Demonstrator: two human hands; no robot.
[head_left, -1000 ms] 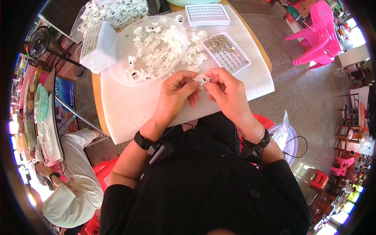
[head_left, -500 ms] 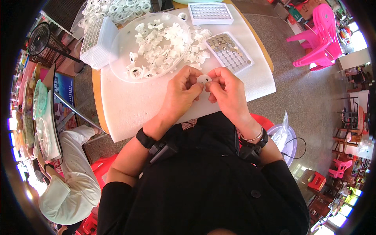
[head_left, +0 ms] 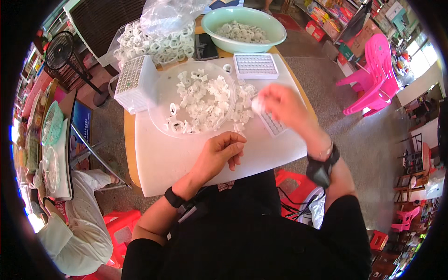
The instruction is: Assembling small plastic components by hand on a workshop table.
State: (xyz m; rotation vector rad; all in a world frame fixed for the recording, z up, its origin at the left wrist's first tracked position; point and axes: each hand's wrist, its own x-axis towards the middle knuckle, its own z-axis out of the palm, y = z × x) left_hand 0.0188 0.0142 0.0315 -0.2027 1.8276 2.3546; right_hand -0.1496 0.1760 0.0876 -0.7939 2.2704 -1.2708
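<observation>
Currently, right hand [head_left: 282, 107], blurred, right of plate [head_left: 161, 103], over tray [head_left: 274, 127], fingertips pinched on white part [head_left: 256, 105]. Left hand [head_left: 220, 153] on plate's near side, fingers curled; cannot tell whether clamped on anything. Loose parts [head_left: 203, 102] heaped on plate.

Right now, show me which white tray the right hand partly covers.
The lowest tray in the picture, partly hidden behind the right hand. No hand covers the upper flat tray or the tray stack at left.
</observation>
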